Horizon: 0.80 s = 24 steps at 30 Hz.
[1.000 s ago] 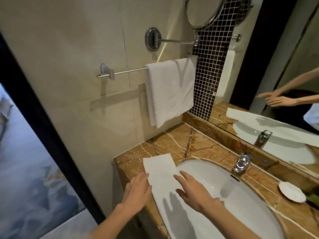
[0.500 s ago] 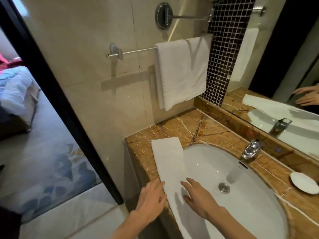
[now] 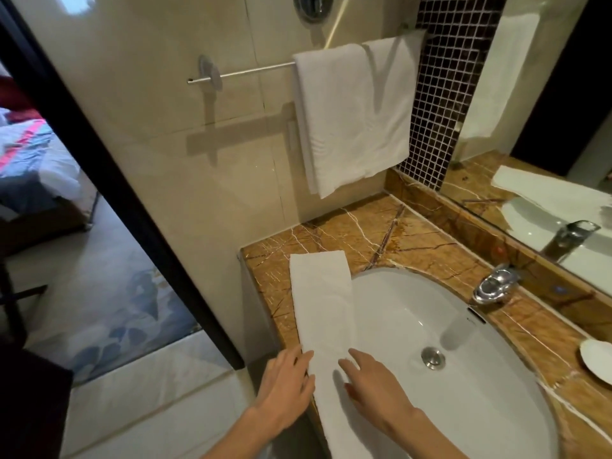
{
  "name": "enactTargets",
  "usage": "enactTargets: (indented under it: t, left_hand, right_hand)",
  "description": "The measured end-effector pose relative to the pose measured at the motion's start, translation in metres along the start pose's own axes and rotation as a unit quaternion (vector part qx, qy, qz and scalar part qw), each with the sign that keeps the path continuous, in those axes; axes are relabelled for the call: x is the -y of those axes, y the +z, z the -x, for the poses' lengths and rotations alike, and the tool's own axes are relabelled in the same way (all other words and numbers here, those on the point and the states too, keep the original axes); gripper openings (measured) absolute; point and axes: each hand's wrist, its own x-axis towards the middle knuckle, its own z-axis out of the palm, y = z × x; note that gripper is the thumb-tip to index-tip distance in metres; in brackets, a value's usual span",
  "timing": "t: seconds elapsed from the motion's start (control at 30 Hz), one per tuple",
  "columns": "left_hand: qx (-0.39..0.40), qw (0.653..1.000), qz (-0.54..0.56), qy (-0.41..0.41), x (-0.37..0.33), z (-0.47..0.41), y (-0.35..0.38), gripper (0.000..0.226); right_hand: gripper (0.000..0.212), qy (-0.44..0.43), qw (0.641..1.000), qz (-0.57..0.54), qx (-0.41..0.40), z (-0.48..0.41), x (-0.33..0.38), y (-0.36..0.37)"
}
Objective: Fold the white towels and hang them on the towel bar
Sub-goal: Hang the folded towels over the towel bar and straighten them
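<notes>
Though too small to read, a dark mark on the wall of the white sink, just below the chrome faucet. At the bottom of the sink, a round metal drain plug. On the brown marble worktop, at the far right, a small white dish, partly cut off by the frame, contents hard to make out. Along the worktop's left end, a folded white towel lying flat as a long narrow strip, right edge overlapping the sink rim, near end cut off at the bottom of the view. Left hand released, fingers straight, fingertips touching the strip's left edge at the front of the worktop. Right hand also released, fingers straight and spread over the near part of the strip; pressing or just above it, hard to tell. Above the worktop, a hung white towel draped folded over the right end of the towel bar, just beside a strip of dark mosaic tile. In the mirror, reflections of strip and faucet. At the top edge, a round chrome wall mount, cut off. Past the dark door frame on the left, a bed, dim and only partly seen.
</notes>
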Motion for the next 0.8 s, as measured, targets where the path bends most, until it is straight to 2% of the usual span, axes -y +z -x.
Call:
enactTargets:
  t: [0.13,0.23,0.4,0.5,0.67,0.8]
  left_hand:
    - [0.011,1.000,-0.013,-0.004,-0.001,-0.003,0.010,0.049]
    - [0.023,1.000,-0.016,-0.008,-0.003,-0.007,0.017,0.050]
    - [0.036,0.999,-0.007,-0.027,-0.002,-0.020,0.021,0.049]
    - [0.037,0.999,0.001,-0.038,-0.001,-0.026,0.022,0.046]
    - [0.060,0.996,0.026,-0.053,0.000,-0.034,0.031,0.045]
    - [0.051,0.991,0.092,-0.083,-0.005,-0.037,0.035,0.044]
  right_hand:
    - [0.035,-0.015,1.000,0.008,0.001,-0.004,-0.002,0.009]
    - [0.036,-0.002,1.000,-0.026,0.008,-0.007,-0.006,0.020]
    - [0.039,0.078,0.992,-0.103,0.005,-0.020,-0.030,0.040]
    - [0.046,0.123,0.980,-0.151,0.034,-0.032,-0.047,0.050]
    - [0.047,0.192,0.929,-0.307,0.071,-0.044,-0.052,0.062]
    - [0.056,0.266,0.853,-0.437,0.099,-0.042,-0.053,0.067]
